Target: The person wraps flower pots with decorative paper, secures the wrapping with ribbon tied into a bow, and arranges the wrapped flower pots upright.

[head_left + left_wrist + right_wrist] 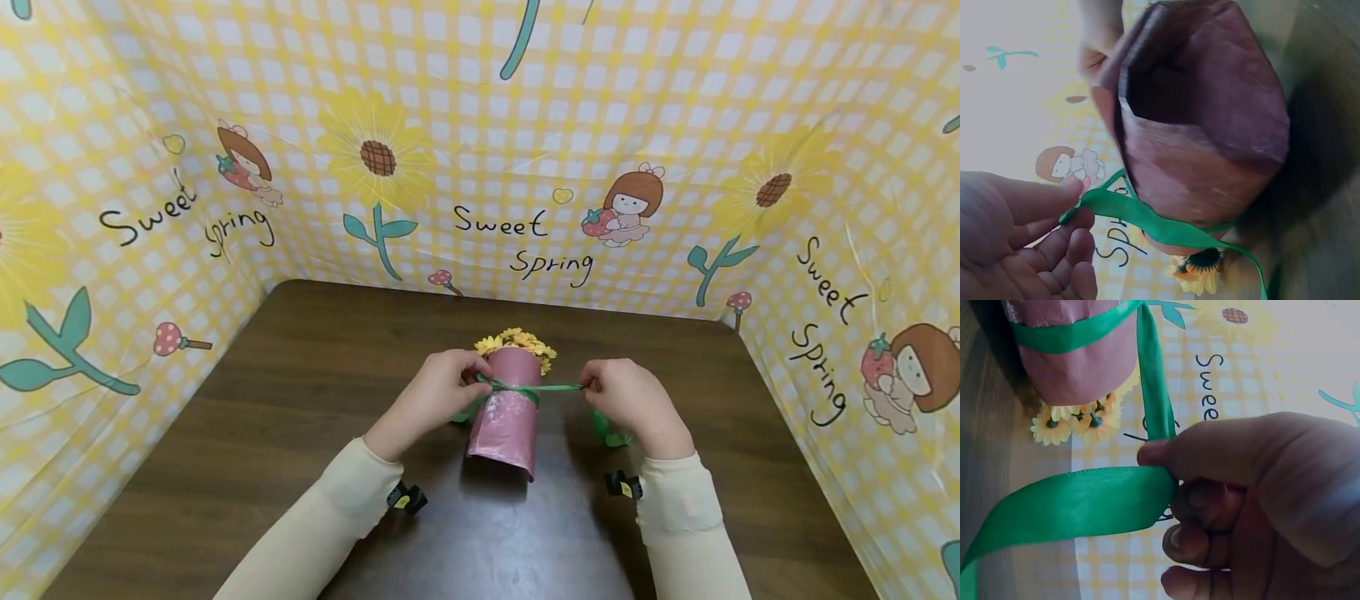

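A bouquet of yellow flowers (517, 340) lies on the table inside a rolled pink paper wrap (504, 433), blossoms toward the far side. Round the wrap's middle runs a green ribbon (557, 387). My left hand (442, 387), at the wrap's left side, pinches the ribbon between thumb and forefinger. To the right, my right hand (630, 400) pinches the other stretch of ribbon, which is pulled straight from the wrap. In the right wrist view a loose ribbon tail (1079, 506) hangs from that pinch. The left wrist view shows the wrap's open lower end (1197, 81).
The brown wooden table (315, 350) carries the bouquet. A yellow checked cloth (480, 150) with printed flowers and lettering stands round its back and sides. Green ribbon ends (617, 437) trail on the tabletop near the right wrist.
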A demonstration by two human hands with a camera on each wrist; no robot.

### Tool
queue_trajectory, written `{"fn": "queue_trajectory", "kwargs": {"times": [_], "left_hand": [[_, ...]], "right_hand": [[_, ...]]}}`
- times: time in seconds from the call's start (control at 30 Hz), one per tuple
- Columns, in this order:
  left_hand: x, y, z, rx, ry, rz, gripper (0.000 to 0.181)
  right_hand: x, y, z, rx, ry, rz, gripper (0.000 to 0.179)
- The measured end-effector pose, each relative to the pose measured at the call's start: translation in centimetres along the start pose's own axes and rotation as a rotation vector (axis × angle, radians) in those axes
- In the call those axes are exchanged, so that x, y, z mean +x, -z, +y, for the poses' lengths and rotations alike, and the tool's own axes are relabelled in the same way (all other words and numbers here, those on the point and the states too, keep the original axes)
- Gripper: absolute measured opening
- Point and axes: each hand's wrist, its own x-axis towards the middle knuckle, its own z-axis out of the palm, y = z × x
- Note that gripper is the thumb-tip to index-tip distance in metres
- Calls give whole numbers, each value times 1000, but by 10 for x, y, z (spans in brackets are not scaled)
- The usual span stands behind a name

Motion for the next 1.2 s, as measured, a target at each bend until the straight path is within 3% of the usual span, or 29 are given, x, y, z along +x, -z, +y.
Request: {"fn": "queue_trajectory", "kwargs": {"times": [0.33, 0.5, 0.8, 0.9, 1.03, 1.2], "left_hand": [[-1, -15, 1, 103, -48, 145, 14], [-1, -19, 1, 100, -83, 133, 16], [0, -23, 5, -79, -13, 76, 6], [1, -26, 6, -60, -11, 103, 10], [3, -29, 7, 9, -55, 132, 9], [3, -30, 10, 86, -89, 109, 11]], "right_hand": [[0, 1, 0, -13, -107, 72, 13], [-1, 1, 0, 6, -143, 102, 18], [3, -1, 0, 66, -152, 138, 15], [7, -5, 0, 119, -149, 143, 14], [13, -11, -2, 235, -138, 169, 24], [26, -14, -13, 440, -144, 326, 30]]}}
